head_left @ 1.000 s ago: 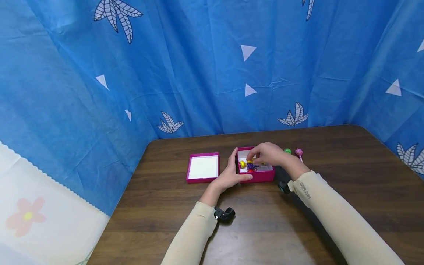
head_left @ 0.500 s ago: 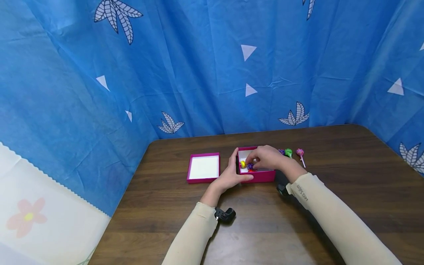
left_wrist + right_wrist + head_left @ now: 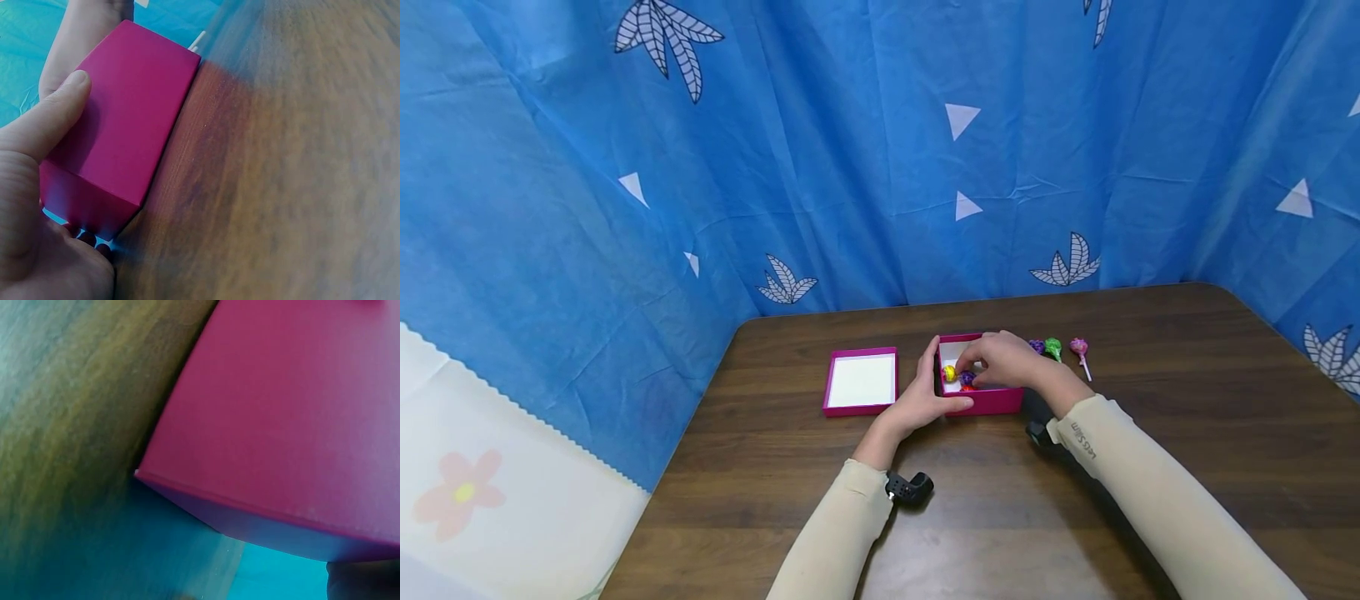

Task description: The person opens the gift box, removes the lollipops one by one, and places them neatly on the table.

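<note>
Blue curtain (image 3: 865, 150) behind bench (image 3: 977, 525). My L grip (image 3: 917, 402), spread, touches pink box (image 3: 988, 402) to its 2 o'clock; R grip (image 3: 1006, 358) curls inside near purple lolly (image 3: 967, 378), can't tell if holding. Lid (image 3: 861, 379): box's 9 o'clock.

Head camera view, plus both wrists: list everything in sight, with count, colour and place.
Open rectangular box: one, magenta, white inside, between the hands.
Shallow square tray: one, magenta, white inside, left of box.
Round sweets: three visible; yellow sweet, purple sweet, partly hidden red sweet; inside box.
Round-headed lollipops: three; partly hidden purple lollipop, green lollipop, pink lollipop; right of box.
Wood-grain table: one, brown, under box and tray.
Fabric curtain: one, blue with white leaves and triangles, behind table.
Scalloped sheet: one, white with pink flower, lower left.
Wrist devices: two, black, one per wrist.
Long sleeves: two, cream, on forearms.
Left hand: one, against box's left end and front.
Right hand: one, fingers inside box at purple sweet; grip unclear.
</note>
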A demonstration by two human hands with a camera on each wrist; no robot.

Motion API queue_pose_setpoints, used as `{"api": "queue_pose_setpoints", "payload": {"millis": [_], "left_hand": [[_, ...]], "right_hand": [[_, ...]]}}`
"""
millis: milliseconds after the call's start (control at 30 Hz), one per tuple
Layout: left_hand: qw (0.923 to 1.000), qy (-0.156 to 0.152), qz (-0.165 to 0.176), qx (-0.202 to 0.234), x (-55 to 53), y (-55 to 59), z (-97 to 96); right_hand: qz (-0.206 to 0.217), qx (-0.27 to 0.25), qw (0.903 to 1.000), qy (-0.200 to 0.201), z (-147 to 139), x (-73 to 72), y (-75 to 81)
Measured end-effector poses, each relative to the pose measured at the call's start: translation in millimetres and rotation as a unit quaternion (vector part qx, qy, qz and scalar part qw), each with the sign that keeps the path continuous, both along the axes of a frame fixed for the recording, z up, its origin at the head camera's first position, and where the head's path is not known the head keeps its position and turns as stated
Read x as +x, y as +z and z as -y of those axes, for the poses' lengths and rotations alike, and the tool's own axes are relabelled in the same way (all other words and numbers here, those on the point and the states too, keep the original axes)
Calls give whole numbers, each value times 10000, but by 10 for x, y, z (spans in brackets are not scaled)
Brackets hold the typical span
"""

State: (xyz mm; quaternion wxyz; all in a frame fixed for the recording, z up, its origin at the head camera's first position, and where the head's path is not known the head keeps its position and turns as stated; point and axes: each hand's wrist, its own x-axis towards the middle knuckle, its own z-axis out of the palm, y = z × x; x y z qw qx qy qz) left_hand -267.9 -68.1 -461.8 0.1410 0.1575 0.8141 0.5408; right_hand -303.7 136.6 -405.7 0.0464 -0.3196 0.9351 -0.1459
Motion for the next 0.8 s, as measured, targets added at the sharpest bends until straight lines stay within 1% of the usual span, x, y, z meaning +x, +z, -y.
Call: {"api": "queue_pose_setpoints", "payload": {"millis": [333, 633, 800], "left_hand": [[10000, 69, -3, -10, 0, 5, 0], [10000, 40, -40, -3, -3, -2, 5], [10000, 9, -9, 1, -9, -15, -5]], "right_hand": [[-81, 7, 10000, 27, 2, -10, -18], [-204, -112, 9997, 65, 8, 4, -21], [-143, -240, 9996, -90, -6, 10, -21]]}}
